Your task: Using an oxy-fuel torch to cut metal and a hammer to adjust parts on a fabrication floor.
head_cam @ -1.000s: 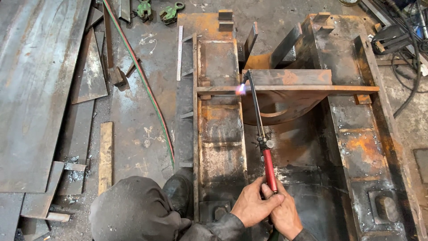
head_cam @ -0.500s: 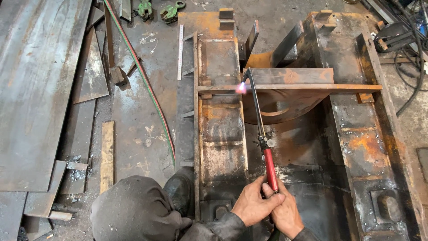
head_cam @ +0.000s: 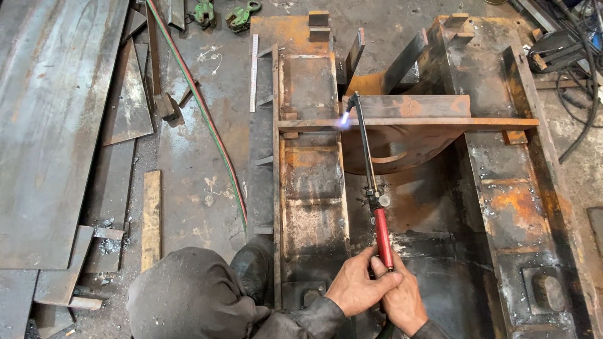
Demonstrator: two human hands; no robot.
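Both my hands grip a cutting torch (head_cam: 370,182) with a red handle at the bottom centre. My left hand (head_cam: 358,285) wraps the handle from the left, and my right hand (head_cam: 402,301) holds it just behind. The long thin torch tube reaches away from me to its tip, where a bluish-pink flame (head_cam: 344,120) burns against a flat rusty steel bar (head_cam: 427,122) laid crosswise on the steel frame (head_cam: 311,188). My knee (head_cam: 188,295) in grey trousers and a dark boot (head_cam: 254,270) show at the lower left.
Large steel plates (head_cam: 50,125) lie at the left. A red and green hose pair (head_cam: 207,119) runs across the floor. A wooden strip (head_cam: 151,216), a steel ruler (head_cam: 253,72), green clamps (head_cam: 226,12) and cables (head_cam: 578,75) at the upper right surround the rusty beams (head_cam: 509,188).
The flame at the torch tip has turned from orange-pink to paler blue. My hands and the torch have stayed nearly in place.
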